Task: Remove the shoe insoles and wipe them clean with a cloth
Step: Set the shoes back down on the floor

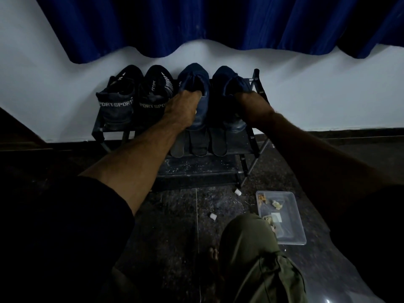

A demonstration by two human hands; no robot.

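Against the white wall (54, 88) stood the shoe rack (251, 147); on its lower shelf three insoles (199, 145) already lay out. Above them on its top shelf, our left hand (183, 108) reached into one blue shoe (197, 84) and our right hand (253, 106) into the other blue shoe (227, 77), fingers hidden, so we could not tell either grip. We judged wiping remained, and we saw no cloth.

Single view only, worn on the head, looking forward and steeply down from a crouch or low seat on the floor. Wide-angle, with edges bowed, so the curtain (196, 22) hem curves across the top. Faces a white wall (317, 84) head-on, with a low shoe rack (251, 147) centred in the upper middle, near enough for both arms to reach it from the lower corners. Left hand (183, 108) and right hand (253, 108) near mid-frame. Closest to the lens, a bent knee (247, 241) and bare foot at the bottom edge; dark floor (175, 215) between. Dim light, corners nearly black.
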